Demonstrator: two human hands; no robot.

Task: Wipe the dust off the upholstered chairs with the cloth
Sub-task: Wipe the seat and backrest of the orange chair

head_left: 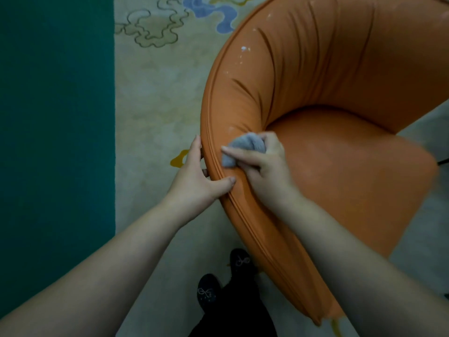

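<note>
- Chair (pixel 340 147): orange upholstered tub chair filling the right and centre of the frame, seen from above; its curved back rim sweeps from the top centre down to the lower right, with a piped seam along the outer edge.
- White specks (pixel 243 48): scattered on the padded back in the upper centre, near the rim.
- Cloth (pixel 245 148): small grey-blue cloth, bunched, lying against the inner padding of the chair back just left of the seat, at the centre of the frame.
- Right hand (pixel 264 164): fingers curled round the cloth, the index finger stretched along its lower edge toward the rim; the hand presses the cloth against the upholstery.
- Left hand (pixel 201 176): grips the rim just left of the cloth, thumb lying over the inner side of the seam, fingers wrapped behind the outer side and mostly hidden.
- Forearms: both bare, entering from the lower left and lower right corners.
- Rug (pixel 158 93): pale, with cloud-like outlines and blue and yellow patches at the top; a dark green band (pixel 56 142) runs down the left edge of the frame.
- Shoes (pixel 209 293): two black shoes with small bow trims, at the bottom centre, beside the chair's outer wall.
</note>
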